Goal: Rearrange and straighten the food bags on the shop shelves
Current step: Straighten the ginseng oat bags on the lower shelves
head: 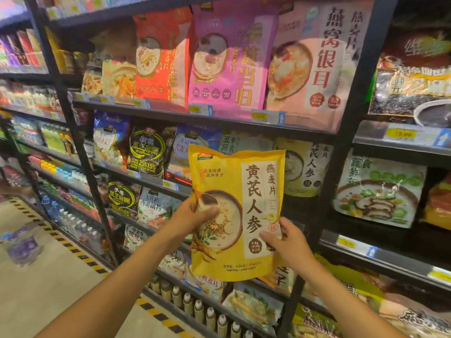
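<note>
Held bag: one yellow bag, upright, front facing the camera, held in the air in front of the middle shelf, clear of the shelves.
Bag print: bowl of porridge, dark Chinese characters on a white panel.
Left hand: closed on the bag's left edge about halfway up, thumb across the front over the bowl picture, other fingers hidden behind.
Right hand: closed on the bag's lower right edge, thumb on the front, fingers behind.
Hands apart: one on each side of the bag, bag stretched flat between them.
Shelf behind bag: a matching yellow bag stands just right of the held one, partly hidden by it.
Upper shelf: three big bags side by side, red bag, pink bag, pale peach bag; smaller bags further left, count unclear.
Middle shelf left: blue-and-white bag, black bag, then at least two more partly covered.
Right bay: one white bag with vegetables on the middle level, a dark bag above it.
Bottom near: row of white-capped bottles, at least eight visible.
Price tags: yellow and blue tags along shelf edges, too blurred to read.
Far left: more shelves with bottles, blurred; floor with a yellow-black stripe.
</note>
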{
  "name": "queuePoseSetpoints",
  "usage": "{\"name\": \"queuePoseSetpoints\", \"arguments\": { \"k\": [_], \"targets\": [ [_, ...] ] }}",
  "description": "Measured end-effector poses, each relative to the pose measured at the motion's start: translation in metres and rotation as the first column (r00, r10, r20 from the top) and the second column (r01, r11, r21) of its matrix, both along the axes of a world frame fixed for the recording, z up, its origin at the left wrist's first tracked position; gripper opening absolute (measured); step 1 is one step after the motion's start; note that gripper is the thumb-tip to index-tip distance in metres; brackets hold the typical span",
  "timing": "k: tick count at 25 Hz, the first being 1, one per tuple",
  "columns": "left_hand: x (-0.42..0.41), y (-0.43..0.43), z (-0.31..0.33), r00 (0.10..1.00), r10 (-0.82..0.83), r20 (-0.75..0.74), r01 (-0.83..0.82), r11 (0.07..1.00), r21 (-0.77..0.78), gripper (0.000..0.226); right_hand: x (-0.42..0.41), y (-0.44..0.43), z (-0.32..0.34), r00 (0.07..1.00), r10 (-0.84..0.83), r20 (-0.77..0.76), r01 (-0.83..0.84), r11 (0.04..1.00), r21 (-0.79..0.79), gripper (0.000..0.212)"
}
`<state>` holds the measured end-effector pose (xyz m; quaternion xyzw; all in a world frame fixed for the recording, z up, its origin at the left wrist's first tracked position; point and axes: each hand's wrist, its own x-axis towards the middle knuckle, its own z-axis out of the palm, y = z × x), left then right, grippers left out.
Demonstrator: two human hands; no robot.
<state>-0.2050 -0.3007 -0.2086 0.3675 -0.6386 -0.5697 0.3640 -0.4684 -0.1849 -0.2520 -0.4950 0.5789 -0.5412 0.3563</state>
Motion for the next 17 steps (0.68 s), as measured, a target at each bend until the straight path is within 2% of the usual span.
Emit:
{"name": "queuePoseSetpoints", "arguments": {
  "k": [6, 13, 15, 17],
  "targets": [
    [-0.029, -0.057, -0.015, 0.997, -0.066, -0.027, 0.065, 0.998, -0.014, 0.054, -0.012, -0.031, -0.01, 0.994, -0.111, 0.017, 0.11, 0.993, 0.04, 0.03],
    [-0.05, -0.138, -0.026, 0.987, -0.162, 0.011, 0.162, 0.984, -0.078, 0.062, 0.001, -0.067, -0.018, 0.959, -0.281, 0.034, 0.279, 0.959, 0.043, 0.03],
    [-0.06, -0.163, -0.02, 0.971, -0.239, 0.019, 0.24, 0.968, -0.068, 0.06, 0.008, -0.079, -0.019, 0.931, -0.361, 0.051, 0.36, 0.933, 0.028, 0.029],
    [-0.073, -0.179, -0.01, 0.954, -0.3, 0.026, 0.301, 0.951, -0.073, 0.045, 0.012, -0.087, -0.016, 0.897, -0.439, 0.057, 0.439, 0.899, 0.012, 0.029]
  ]
}}
